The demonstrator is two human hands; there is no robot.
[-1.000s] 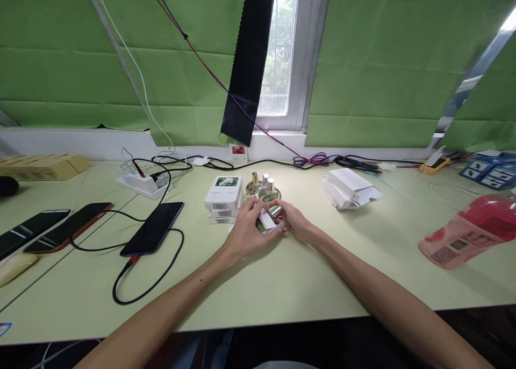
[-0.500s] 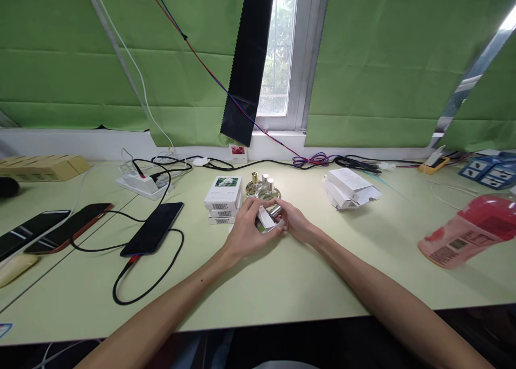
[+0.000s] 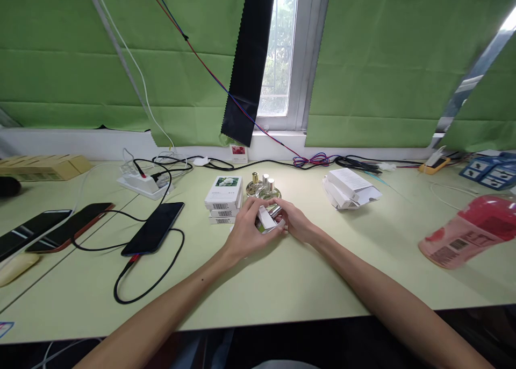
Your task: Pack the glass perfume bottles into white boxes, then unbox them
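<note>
My left hand (image 3: 244, 230) is wrapped round a small white carton (image 3: 265, 217) with a raised flap. From the right, my right hand (image 3: 297, 221) closes on a small perfume bottle whose silver cap (image 3: 276, 211) shows at the carton's open end. Most of the bottle is hidden by my fingers and the flap. Just behind my hands stand several round glass perfume bottles (image 3: 272, 192) with gold and silver caps. Left of them, white cartons (image 3: 223, 198) are stacked, the top one bearing a white-flower picture.
Crumpled white cartons (image 3: 350, 188) lie to the right, and a pink-red drink bottle (image 3: 463, 232) stands beyond. On the left are a phone (image 3: 153, 229) with a black cable, two more phones and a power strip (image 3: 141, 184). Cables run along the wall.
Both hands stay in almost the same place, holding the carton and bottle together. The view has shifted very slightly; nothing else has visibly moved.
</note>
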